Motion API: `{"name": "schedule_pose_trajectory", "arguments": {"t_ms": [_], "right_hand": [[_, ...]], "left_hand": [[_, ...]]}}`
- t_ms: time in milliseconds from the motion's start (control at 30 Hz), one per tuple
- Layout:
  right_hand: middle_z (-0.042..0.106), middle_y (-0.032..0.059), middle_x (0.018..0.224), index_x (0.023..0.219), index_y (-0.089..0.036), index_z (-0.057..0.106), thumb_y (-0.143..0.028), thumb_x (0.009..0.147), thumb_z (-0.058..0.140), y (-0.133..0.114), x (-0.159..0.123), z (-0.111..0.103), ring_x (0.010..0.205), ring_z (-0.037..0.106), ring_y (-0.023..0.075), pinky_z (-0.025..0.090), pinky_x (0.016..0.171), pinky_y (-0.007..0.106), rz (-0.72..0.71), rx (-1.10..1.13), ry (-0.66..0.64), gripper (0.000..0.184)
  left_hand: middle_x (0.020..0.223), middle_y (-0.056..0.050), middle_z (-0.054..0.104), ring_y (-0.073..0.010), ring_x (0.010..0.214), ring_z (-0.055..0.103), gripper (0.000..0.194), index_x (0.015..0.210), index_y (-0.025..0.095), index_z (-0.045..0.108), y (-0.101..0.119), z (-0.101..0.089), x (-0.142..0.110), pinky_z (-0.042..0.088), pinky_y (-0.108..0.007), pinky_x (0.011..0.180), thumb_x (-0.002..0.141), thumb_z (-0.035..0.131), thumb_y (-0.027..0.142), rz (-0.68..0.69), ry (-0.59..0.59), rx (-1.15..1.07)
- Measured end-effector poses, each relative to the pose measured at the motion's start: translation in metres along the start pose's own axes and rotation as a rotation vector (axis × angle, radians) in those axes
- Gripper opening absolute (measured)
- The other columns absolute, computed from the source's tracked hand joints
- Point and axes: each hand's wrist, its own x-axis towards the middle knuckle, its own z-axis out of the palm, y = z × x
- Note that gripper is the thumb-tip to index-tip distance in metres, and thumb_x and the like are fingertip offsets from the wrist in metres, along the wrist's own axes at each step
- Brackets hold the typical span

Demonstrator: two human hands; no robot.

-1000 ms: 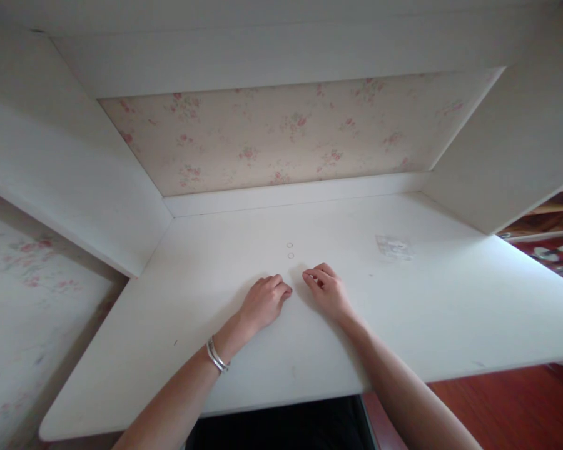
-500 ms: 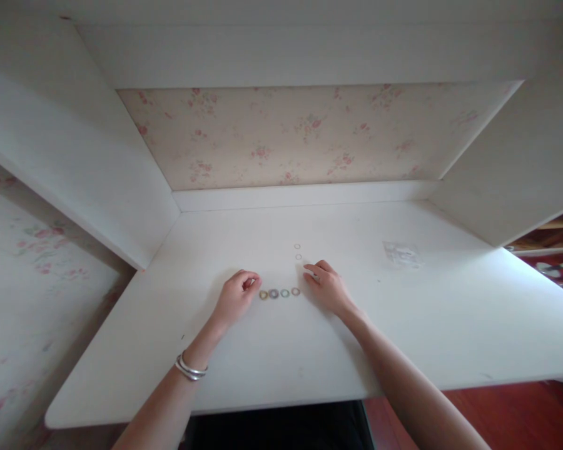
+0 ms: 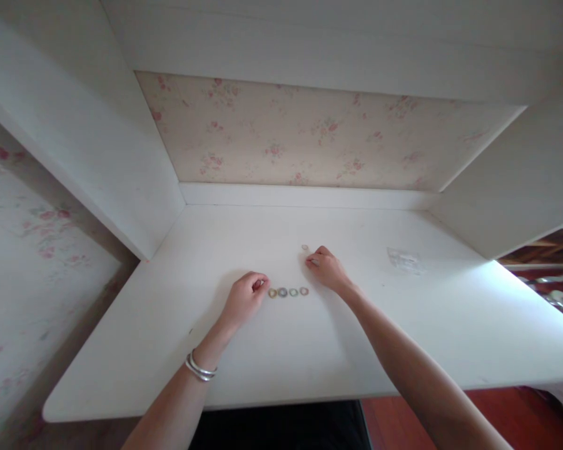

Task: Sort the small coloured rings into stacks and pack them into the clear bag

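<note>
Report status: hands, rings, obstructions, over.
Left hand beside row of four rings, fingers curled. Right hand near lone ring, hold unclear. Clear plastic bag off right, out of the way.

text: none legible | labels, brands, numbers, signs: none readable

The white, flat desk top (image 3: 356, 337) looks smooth, with a soft satin sheen. Two silvery metal bangles (image 3: 201, 367) look polished and shiny. The small crumpled bag of clear plastic (image 3: 405, 260) is glossy and creased. The cream wall covering with pink flowers (image 3: 263, 134) looks matt, like printed paper. The reddish floor (image 3: 502, 412) has a smooth, faintly glossy finish.
</note>
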Motion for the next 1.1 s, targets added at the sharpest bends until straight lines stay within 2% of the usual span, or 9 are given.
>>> {"name": "schedule_pose_trajectory", "arguments": {"t_ms": [367,567,700,1100], "right_hand": [[0.054,0.0061,0.093,0.086,-0.019,0.063,-0.024,0.091,0.042,-0.008,-0.025,-0.004,0.070,0.054,0.0123,0.038,0.062,0.024,-0.043,-0.054,-0.021,0.022],[0.052,0.0042,0.090,0.092,-0.021,0.060,-0.030,0.094,0.038,-0.029,-0.065,-0.006,0.075,0.055,0.0132,0.043,0.069,0.026,-0.097,0.143,0.058,0.024],[0.052,0.0048,0.090,0.095,-0.022,0.060,-0.033,0.095,0.035,-0.039,-0.086,-0.002,0.075,0.055,0.0140,0.045,0.070,0.027,-0.127,0.165,0.066,0.027],[0.053,0.0054,0.092,0.095,-0.022,0.062,-0.030,0.095,0.035,-0.041,-0.089,0.000,0.076,0.056,0.0144,0.047,0.072,0.028,-0.121,0.138,0.023,0.029]], "left_hand": [[0.079,-0.002,0.064,-0.0135,0.070,0.056,0.017,0.084,0.019,0.065,0.000,0.000,-0.004,0.043,-0.024,0.068,0.084,0.051,0.028,0.046,-0.011,-0.013],[0.079,-0.002,0.064,-0.0133,0.070,0.057,0.018,0.084,0.019,0.065,-0.003,0.001,-0.003,0.043,-0.024,0.065,0.084,0.051,0.029,0.036,-0.018,-0.013],[0.078,-0.001,0.064,-0.0130,0.070,0.056,0.017,0.083,0.019,0.065,-0.003,0.003,-0.003,0.042,-0.023,0.065,0.084,0.051,0.029,0.048,-0.029,-0.004],[0.077,-0.001,0.063,-0.0122,0.068,0.055,0.015,0.081,0.019,0.065,-0.002,0.003,-0.003,0.041,-0.023,0.065,0.083,0.052,0.026,0.051,-0.030,0.007]]}}
